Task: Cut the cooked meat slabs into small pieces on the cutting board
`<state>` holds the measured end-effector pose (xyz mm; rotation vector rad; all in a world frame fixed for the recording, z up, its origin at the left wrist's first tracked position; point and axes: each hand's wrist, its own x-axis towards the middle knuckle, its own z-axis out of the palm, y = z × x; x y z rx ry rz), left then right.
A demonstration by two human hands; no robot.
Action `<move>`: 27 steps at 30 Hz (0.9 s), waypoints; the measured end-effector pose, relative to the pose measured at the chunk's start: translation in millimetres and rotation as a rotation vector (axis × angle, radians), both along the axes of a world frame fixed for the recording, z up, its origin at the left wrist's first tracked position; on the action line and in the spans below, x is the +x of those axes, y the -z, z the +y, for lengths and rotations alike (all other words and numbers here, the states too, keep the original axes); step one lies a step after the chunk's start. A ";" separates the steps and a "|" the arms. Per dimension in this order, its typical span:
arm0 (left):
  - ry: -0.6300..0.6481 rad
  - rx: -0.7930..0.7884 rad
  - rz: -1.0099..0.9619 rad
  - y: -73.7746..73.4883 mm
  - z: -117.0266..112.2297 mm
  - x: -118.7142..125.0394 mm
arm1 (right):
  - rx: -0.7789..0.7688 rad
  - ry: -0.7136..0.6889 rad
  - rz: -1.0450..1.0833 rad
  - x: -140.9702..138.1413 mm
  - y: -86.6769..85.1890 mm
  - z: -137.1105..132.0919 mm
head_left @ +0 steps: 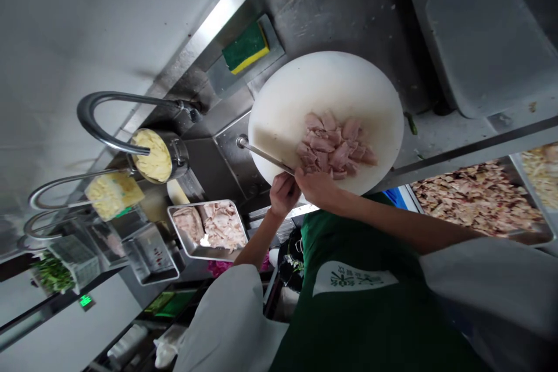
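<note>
Pieces of pale pink raw meat point(333, 145) lie in a loose heap on a round white cutting board point(344, 75). What looks like a metal-handled knife point(268, 157), seen edge-on, crosses the board's left side, its handle end reaching past the rim. My left hand point(284, 195) is closed at the board's near edge, by the knife's near end. My right hand point(317, 187) meets it there, fingers bent and closed, beside the meat. The fingertips of both hands come together; whatever is between them is hidden.
A green-and-yellow sponge point(246, 49) lies behind the board. Left are a curved faucet point(93, 119), a pot of pale slices point(152, 154) and a metal tray of meat point(224, 226). A large tray of chopped food point(479, 197) stands right.
</note>
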<state>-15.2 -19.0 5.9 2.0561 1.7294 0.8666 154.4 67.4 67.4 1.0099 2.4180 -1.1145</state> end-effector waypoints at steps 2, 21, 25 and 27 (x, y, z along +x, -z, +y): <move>-0.023 0.022 -0.006 0.8 -2.2 0.7 | -0.001 0.011 0.069 -2.8 10.4 18.3; -0.025 0.018 0.076 7.8 -7.9 -1.0 | 0.009 -0.060 -0.125 51.9 -56.3 -41.4; -0.024 0.006 0.074 5.5 -5.7 -0.2 | -0.043 -0.075 -0.150 50.2 -51.4 -39.8; -0.034 -0.004 0.072 4.8 -4.9 -0.3 | -0.027 -0.070 -0.139 43.9 -48.2 -34.7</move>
